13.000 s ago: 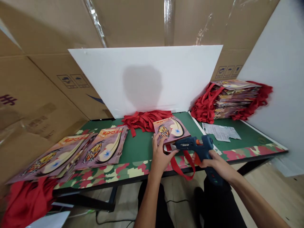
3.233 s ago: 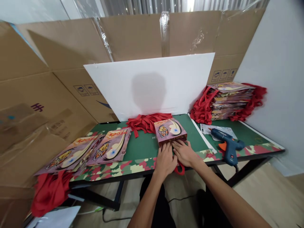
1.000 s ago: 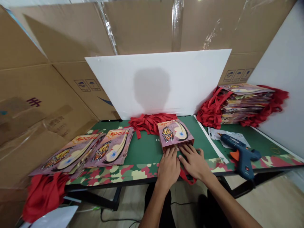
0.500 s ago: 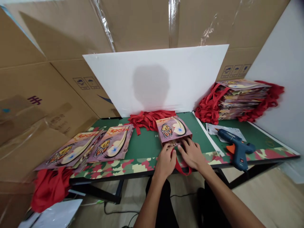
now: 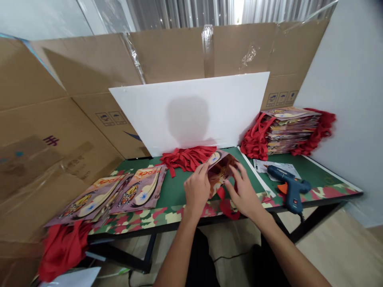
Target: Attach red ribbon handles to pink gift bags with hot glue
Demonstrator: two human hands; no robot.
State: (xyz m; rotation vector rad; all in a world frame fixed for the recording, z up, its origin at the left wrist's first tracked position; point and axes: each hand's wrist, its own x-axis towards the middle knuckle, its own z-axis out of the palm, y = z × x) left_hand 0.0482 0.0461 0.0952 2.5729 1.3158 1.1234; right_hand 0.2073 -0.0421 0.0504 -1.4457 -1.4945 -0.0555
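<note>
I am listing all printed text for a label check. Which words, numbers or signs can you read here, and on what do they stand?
"NEOCK", or close to it, in red letters, seen upside down: on the flat bags at left.
Purple mark: on the left cardboard box, not readable.
Handling symbols: on the cardboard boxes and, too small to read.
Printed sheet beside the glue gun: too small.

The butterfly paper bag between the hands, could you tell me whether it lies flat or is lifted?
Lifted: the butterfly paper bag tilts up off the table, held by left hand and right hand.

Single head-worn view, forward and down over the table (image 5: 179, 187)
</note>
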